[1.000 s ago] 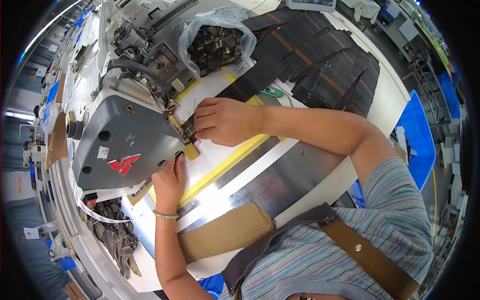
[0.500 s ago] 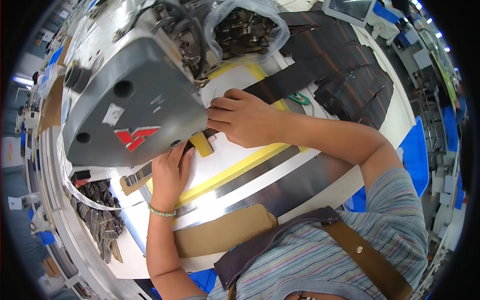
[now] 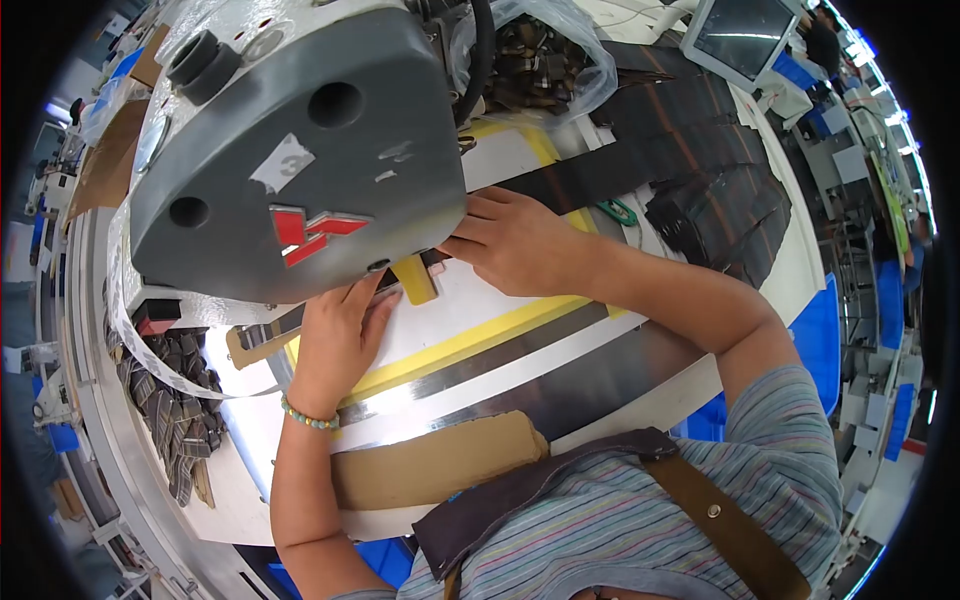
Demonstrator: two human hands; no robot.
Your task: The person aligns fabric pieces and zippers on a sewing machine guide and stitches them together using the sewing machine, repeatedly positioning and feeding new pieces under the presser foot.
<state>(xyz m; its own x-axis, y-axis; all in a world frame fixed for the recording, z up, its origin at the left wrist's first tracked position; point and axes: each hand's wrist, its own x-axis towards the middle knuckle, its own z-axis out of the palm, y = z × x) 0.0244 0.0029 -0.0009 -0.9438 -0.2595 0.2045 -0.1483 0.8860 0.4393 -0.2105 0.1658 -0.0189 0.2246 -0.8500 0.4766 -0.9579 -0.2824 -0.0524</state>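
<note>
Under the grey head of a sewing machine (image 3: 300, 170), a dark fabric strip (image 3: 575, 178) with brown stripes runs across the white work surface. My right hand (image 3: 520, 240) presses on this strip at the machine, its fingertips partly hidden by the machine head. Beside the lower edge of the head, my left hand (image 3: 340, 335) rests at the strip's other end, fingers extended and thumb apart. A yellow piece (image 3: 414, 280) lies between my hands. A patterned strip end (image 3: 275, 332) sticks out left of my left hand.
A plastic bag (image 3: 530, 65) of fabric pieces stands behind the machine. Dark striped cloth (image 3: 720, 180) lies at the right, near green snips (image 3: 617, 212) and a screen (image 3: 742, 35). A brown cardboard roll (image 3: 440, 460) is in front; plaid pieces (image 3: 175, 405) hang at the left.
The view has shifted closer to the machine, whose head now looks larger and covers more of the fabric. A patterned strip end now shows left of my left hand.
</note>
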